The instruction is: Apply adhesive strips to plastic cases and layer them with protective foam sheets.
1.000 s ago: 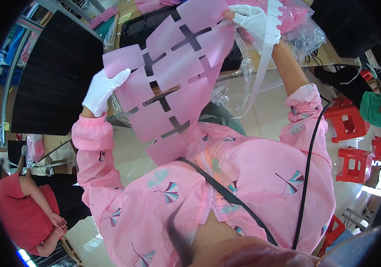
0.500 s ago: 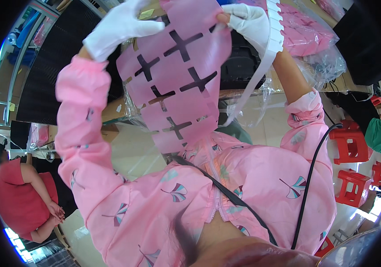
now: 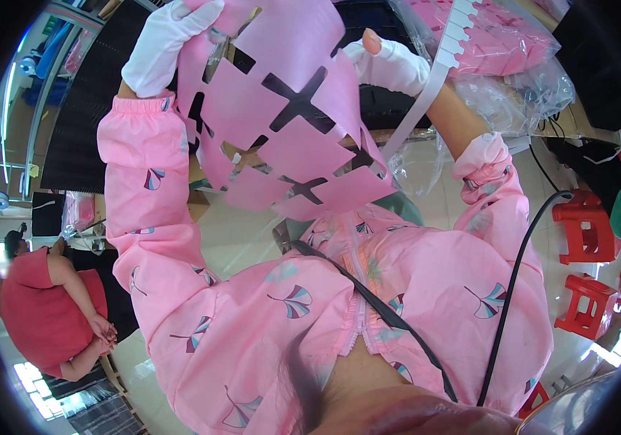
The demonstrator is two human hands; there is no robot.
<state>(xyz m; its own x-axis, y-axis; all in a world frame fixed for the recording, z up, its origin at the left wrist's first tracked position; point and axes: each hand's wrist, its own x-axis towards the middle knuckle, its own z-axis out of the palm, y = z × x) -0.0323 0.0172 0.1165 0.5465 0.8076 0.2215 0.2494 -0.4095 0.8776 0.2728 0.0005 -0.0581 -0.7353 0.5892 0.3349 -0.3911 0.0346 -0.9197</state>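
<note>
A pink plastic sheet (image 3: 292, 54) with cross-shaped cut-outs hangs curved in front of my chest. My left hand (image 3: 162, 58), in a white glove, grips its upper left edge. At the sheet's right edge is my right hand (image 3: 394, 65), gloved in white with a bare thumb tip showing. That thumb stands up, apart from the sheet, while the fingers reach toward its edge and are partly hidden behind it. A white toothed strip (image 3: 437, 72) hangs across my right wrist, its upper end out of view.
Pink cut pieces in a clear plastic bag (image 3: 499, 47) lie on the table at the far right. A black tray (image 3: 390, 105) sits behind the sheet. Red stools (image 3: 586, 304) stand at the right. A person in a red shirt (image 3: 35, 304) is at the left.
The sheet has bent and its lower edge has come up. My left hand has shifted left and now grips the sheet's edge. My right hand has lowered, its thumb lifting off the sheet.
</note>
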